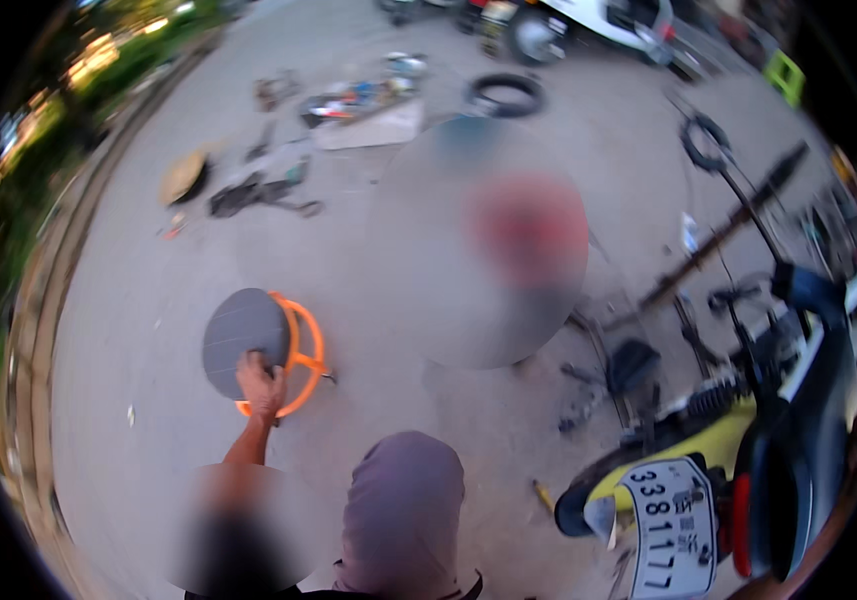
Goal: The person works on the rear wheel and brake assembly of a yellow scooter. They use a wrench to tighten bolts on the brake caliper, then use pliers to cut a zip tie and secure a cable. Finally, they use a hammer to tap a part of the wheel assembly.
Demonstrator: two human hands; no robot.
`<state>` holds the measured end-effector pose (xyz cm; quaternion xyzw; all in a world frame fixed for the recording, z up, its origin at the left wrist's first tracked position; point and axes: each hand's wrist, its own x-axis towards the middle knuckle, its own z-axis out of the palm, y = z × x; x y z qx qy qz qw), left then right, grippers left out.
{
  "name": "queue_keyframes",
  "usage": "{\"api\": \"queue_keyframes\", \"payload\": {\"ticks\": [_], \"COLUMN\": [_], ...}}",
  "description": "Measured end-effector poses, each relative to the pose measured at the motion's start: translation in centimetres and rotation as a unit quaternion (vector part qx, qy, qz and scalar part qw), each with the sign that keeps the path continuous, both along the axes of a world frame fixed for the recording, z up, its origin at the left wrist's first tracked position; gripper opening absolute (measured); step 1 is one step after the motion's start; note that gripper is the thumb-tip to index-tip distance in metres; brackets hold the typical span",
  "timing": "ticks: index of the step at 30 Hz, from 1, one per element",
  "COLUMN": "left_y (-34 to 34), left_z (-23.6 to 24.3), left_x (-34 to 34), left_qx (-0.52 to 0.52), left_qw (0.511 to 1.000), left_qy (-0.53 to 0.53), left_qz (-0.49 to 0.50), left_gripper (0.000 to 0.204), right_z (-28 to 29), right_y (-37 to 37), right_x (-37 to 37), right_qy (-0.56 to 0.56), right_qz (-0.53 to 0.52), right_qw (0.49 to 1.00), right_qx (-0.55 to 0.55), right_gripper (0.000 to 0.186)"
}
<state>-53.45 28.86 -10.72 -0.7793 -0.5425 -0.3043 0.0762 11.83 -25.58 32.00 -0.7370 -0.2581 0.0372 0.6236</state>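
Note:
At the left of the middle, my left hand (261,385) is on a low stool (246,335) with a round dark grey seat and an orange ring frame. Its fingers curl at the seat near a dark spot, and the stool leans on its side, seat toward the left. A brown strip along the lower right rim, beside a yellow and black scooter (788,460), looks like my right forearm; the hand at its end cannot be made out. My knee (403,510), in grey cloth, rises at the bottom.
Tools and parts (358,100) lie at the back, by a loose tyre (504,95). A straw-coloured hat-like disc (183,178) and a dark bundle (253,192) lie left. A blurred patch with red and grey fills the middle. Long bars and metal parts (633,365) crowd the right. A kerb borders the left.

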Motion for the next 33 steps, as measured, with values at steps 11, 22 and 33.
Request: {"api": "queue_keyframes", "payload": {"ticks": [11, 22, 33], "left_y": [18.3, 22.8, 18.6], "left_z": [-4.4, -4.6, -1.7], "left_x": [-2.3, -5.9, -5.7], "left_qx": [-0.049, -0.059, -0.076], "left_qw": [0.996, 0.987, 0.986], "left_qy": [0.062, 0.133, 0.021], "left_qz": [-0.051, -0.073, -0.145], "left_gripper": [0.025, 0.047, 0.043], "right_z": [4.2, 1.8, 1.9], "right_y": [2.5, 3.3, 3.9], "right_x": [-2.5, -3.3, -4.1], "right_qy": [0.062, 0.101, 0.012], "right_qz": [-0.043, -0.103, -0.078], "right_qw": [0.997, 0.986, 0.987], "right_qx": [-0.029, -0.084, -0.142], "right_gripper": [0.041, 0.036, 0.034]}}
